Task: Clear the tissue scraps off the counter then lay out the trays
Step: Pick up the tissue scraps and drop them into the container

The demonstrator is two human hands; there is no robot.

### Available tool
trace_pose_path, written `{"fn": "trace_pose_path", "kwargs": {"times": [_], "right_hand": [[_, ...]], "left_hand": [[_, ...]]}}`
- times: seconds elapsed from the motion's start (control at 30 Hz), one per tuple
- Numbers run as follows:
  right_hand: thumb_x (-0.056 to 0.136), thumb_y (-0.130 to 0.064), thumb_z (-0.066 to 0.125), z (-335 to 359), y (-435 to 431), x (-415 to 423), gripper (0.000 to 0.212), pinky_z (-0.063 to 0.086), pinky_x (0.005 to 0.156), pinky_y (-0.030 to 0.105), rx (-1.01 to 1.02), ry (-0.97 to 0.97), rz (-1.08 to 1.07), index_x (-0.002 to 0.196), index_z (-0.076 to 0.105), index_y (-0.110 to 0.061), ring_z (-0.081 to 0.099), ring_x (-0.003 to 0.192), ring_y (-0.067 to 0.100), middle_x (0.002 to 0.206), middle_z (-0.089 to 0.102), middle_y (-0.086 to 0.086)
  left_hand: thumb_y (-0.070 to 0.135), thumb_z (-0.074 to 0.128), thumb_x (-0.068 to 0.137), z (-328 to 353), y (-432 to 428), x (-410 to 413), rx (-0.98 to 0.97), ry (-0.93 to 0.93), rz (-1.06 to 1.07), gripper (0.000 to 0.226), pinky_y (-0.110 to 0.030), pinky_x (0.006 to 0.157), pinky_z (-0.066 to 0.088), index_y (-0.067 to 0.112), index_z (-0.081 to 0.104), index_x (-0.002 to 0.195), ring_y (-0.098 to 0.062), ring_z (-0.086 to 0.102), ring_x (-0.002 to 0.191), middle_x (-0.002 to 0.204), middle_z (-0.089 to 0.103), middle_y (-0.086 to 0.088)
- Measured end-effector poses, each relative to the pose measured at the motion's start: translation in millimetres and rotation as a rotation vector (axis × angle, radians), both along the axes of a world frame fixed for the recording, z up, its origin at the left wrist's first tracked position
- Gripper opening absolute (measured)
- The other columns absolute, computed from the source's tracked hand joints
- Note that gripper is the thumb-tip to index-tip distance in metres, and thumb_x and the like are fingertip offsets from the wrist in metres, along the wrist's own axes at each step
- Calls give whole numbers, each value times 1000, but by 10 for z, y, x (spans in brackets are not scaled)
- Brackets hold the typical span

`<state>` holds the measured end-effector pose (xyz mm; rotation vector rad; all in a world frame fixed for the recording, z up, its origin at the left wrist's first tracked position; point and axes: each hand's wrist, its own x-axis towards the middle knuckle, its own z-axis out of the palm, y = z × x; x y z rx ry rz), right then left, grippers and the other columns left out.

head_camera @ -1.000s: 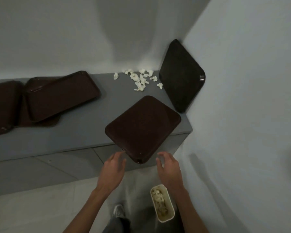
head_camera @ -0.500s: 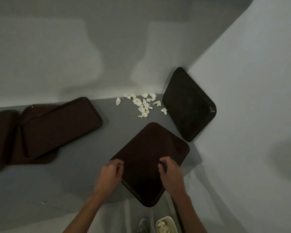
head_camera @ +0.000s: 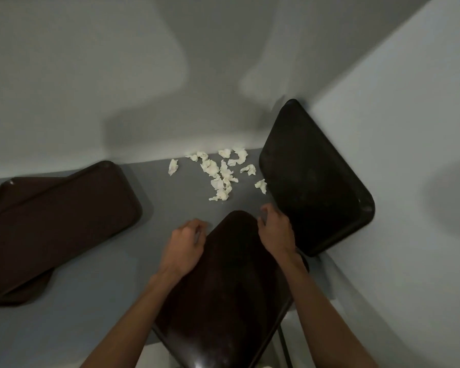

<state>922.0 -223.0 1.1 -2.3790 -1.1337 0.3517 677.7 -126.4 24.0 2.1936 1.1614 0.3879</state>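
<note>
Tissue scraps [head_camera: 221, 172] lie in a loose white cluster on the grey tabletop [head_camera: 96, 296], close to the back wall and at about twelve o'clock from both hands, a little apart from the fingertips and touched by neither grip. One scrap sits off by itself at ten o'clock from the cluster, and another lies just beside the lower edge of the leaning tray [head_camera: 314, 179], a dark tray propped on edge in the corner at two o'clock, its back against the right-hand wall [head_camera: 409, 128]. The near tray [head_camera: 223, 288], dark brown and turned cornerwise, lies at six o'clock from the scraps with its near corner hanging past the tabletop's front edge. The left hand [head_camera: 183, 245] has its fingers curled over that tray's left rim near the far corner, a closed grip on the rim. The right hand [head_camera: 275, 229] is curled at the tray's far right edge, beside the leaning tray's base; whether its grip has closed on the rim I cannot tell, since the fingertips are hidden. At nine o'clock, well apart from the scraps, overlapping brown trays [head_camera: 59, 224] lie flat, running off the left edge. The walls are plain pale grey, crossed by broad soft shadows.
</note>
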Motion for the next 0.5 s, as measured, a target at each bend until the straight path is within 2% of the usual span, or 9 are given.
{"fn": "trace_pose_path", "kwargs": {"times": [0.1, 0.17, 0.27, 0.33, 0.43, 0.5], "right_hand": [[101, -25, 65, -116, 450, 221, 42, 58, 93, 38, -54, -87, 67, 140, 52, -19, 62, 122, 26, 139, 58, 8], [101, -20, 64, -184, 735, 393, 48, 56, 99, 39, -79, -113, 65, 147, 50, -16, 57, 130, 29, 149, 51, 11], [101, -8, 60, -316, 1053, 628, 57, 50, 109, 40, -156, -123, 75, 155, 44, -15, 49, 140, 32, 162, 36, 11], [101, -4, 57, -423, 1200, 726, 57, 47, 113, 39, -157, -129, 82, 156, 44, -13, 48, 141, 32, 164, 34, 12], [107, -12, 46, -541, 1330, 796, 37, 46, 107, 35, -227, -130, 99, 142, 55, -5, 55, 128, 32, 147, 53, 19], [109, -20, 37, -589, 1366, 764, 36, 46, 87, 18, -223, -93, 94, 128, 61, -1, 62, 103, 20, 130, 62, 21]], "left_hand": [[25, 55, 103, -85, 167, 243, -9, -9, 7, 15, -30, 87, 55, 28, 65, 115, -9, 64, 98, 112, 67, 8], [25, 56, 102, -163, 265, 355, 9, -7, 12, 12, -35, 86, 57, 28, 65, 110, -10, 65, 95, 108, 68, 7], [23, 57, 101, -258, 379, 476, 16, -4, 14, 11, -36, 85, 57, 26, 65, 108, -11, 66, 94, 106, 69, 6], [22, 57, 101, -290, 452, 556, 15, 2, 0, 12, -35, 85, 57, 26, 65, 108, -11, 65, 94, 106, 68, 6], [20, 56, 101, -299, 582, 718, 45, 8, -42, 14, -37, 83, 57, 23, 66, 109, -13, 65, 91, 103, 67, 3], [18, 55, 101, -271, 699, 896, 70, 13, -88, 15, -37, 82, 56, 19, 66, 110, -16, 65, 89, 102, 68, 0]]}}
